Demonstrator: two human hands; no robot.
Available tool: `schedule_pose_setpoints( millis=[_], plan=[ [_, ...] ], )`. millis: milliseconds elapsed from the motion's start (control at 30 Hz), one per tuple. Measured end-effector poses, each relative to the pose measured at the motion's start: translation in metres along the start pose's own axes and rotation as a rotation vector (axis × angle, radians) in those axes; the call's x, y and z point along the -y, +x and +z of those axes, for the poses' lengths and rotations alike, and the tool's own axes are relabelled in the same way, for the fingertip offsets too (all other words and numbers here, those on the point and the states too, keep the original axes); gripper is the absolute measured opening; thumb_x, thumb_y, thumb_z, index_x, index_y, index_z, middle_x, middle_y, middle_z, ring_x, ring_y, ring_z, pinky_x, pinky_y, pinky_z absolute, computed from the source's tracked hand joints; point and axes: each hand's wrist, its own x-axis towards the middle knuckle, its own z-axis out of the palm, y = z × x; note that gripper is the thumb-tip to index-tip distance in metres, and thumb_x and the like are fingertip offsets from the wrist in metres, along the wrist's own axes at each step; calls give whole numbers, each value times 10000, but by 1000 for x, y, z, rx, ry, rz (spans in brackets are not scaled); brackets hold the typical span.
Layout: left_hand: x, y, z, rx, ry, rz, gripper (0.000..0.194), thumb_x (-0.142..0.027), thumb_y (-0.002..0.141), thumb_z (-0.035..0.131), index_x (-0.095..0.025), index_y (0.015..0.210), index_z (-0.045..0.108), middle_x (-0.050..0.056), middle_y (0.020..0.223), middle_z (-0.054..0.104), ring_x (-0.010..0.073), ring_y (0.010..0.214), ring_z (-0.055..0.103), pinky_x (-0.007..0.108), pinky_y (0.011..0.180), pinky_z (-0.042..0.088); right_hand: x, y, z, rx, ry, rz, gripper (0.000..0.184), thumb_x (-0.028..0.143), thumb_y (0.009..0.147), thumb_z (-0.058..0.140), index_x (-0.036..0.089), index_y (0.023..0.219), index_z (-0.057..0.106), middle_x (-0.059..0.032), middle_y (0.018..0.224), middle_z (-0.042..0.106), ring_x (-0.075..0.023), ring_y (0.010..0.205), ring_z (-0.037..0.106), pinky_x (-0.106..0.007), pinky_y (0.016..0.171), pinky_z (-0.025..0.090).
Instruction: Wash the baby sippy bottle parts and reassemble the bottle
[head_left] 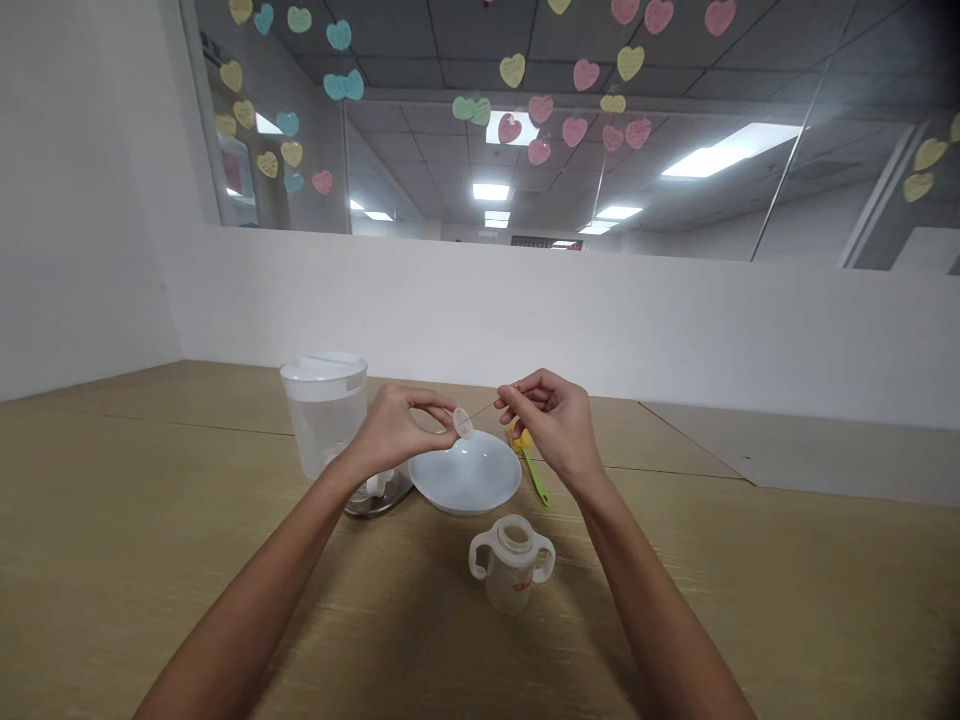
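Observation:
My left hand (412, 425) pinches a small, pale, round disc (463, 423) between thumb and fingers, above a white bowl (465, 480). My right hand (551, 415) is closed on a thin, straight rod (480, 411), like a fine wire or narrow brush. The rod's far end meets the face of the disc; whether it passes through a hole cannot be made out. Nearer to me, a lidless training cup (510, 575) with two white handles and red print stands upright on the table.
A clear plastic pitcher (322, 425) with a white lid stands at left. Beside it, a metal tray (386, 500) bears a white part, partly hidden by my left arm. A yellow-headed brush with a green handle (537, 482) lies right of the bowl. A white wall (570, 320) rises behind the wooden table (390, 620).

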Motion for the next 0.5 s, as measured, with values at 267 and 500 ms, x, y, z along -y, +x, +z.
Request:
schedule_pose_setpoints(
  millis=[267, 500],
  plan=[
    [-3, 0, 5, 34, -23, 1, 191, -222, 629, 669, -144, 798, 716, 10, 673, 714, 182, 681, 671, 259, 702, 520, -13, -3, 13, 147, -194, 8, 248, 394, 696, 638, 155, 650, 591, -38, 635, 636, -131, 580, 576, -218, 464, 454],
    [5, 5, 7, 114, -62, -60, 287, -290, 643, 704, -142, 889, 711, 19, 687, 716, 190, 729, 671, 271, 727, 527, -8, 8, -9, 70, -324, 18, 235, 378, 688, 637, 154, 615, 626, -29, 641, 631, -133, 605, 557, -254, 542, 464]
  ],
)
